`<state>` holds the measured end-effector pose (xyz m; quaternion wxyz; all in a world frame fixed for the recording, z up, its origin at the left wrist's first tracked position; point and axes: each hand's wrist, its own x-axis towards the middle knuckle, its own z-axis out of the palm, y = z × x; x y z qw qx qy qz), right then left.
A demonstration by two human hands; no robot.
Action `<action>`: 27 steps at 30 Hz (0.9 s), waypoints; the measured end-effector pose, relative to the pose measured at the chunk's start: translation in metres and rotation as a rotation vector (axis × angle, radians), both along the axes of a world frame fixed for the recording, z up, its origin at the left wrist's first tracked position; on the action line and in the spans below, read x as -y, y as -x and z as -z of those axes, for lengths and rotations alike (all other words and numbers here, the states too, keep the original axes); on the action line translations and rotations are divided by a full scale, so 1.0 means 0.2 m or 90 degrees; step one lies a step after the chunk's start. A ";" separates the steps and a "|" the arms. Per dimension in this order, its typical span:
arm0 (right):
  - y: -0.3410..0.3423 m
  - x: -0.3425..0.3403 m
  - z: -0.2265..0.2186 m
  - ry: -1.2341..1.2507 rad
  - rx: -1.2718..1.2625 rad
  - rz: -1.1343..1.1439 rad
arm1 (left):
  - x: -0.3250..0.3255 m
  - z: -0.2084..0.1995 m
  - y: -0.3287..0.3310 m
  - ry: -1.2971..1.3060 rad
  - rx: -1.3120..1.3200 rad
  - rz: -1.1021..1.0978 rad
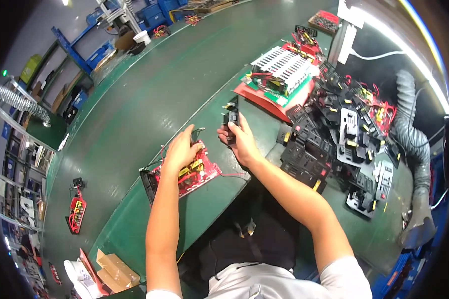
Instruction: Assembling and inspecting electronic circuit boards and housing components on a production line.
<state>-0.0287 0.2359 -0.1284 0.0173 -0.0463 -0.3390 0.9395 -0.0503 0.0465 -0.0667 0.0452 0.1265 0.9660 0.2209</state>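
Observation:
My left hand (181,150) lies over a red circuit board (208,172) with yellow and black components, on the near bench. Its thumb and fingers are bent around the board's far part, with a dark wire end (198,130) by the fingertips. What the lower fingers touch is hidden. To the right, my right hand (242,142) is raised above the bench, closed around a small black plastic part (231,118) that sticks up past the thumb. A black piece (148,184) is at the board's left end, and a thin red wire (233,174) trails off its right side.
Right of my arm lies a heap of black plastic housings (309,154). Beyond are a slotted white metal piece (283,67) on green boards and a red tray (324,21). Left are another red board (77,212) and a cardboard box (117,271). A grey flexible duct (411,129) rises right.

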 end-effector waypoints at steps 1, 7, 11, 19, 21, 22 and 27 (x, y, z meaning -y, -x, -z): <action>0.07 -0.03 0.00 -0.020 -0.027 0.030 | -0.02 0.00 0.06 0.011 -0.054 0.020; 0.11 0.09 -0.02 -0.042 -0.014 0.054 | -0.08 -0.03 0.16 0.105 -0.073 0.067; 0.05 0.04 -0.01 -0.091 -0.056 0.044 | -0.12 -0.01 0.16 0.066 -0.088 0.130; 0.03 0.03 -0.06 -0.126 -0.080 0.003 | -0.08 -0.09 0.11 0.026 -0.062 0.104; 0.05 0.00 -0.10 -0.125 -0.070 -0.008 | -0.07 -0.14 0.11 -0.057 -0.121 0.099; 0.03 0.02 -0.09 -0.126 -0.066 -0.009 | -0.06 -0.14 0.10 -0.092 -0.125 0.096; 0.02 0.01 -0.08 -0.116 -0.055 -0.053 | 0.05 -0.17 0.15 -0.160 -0.116 0.102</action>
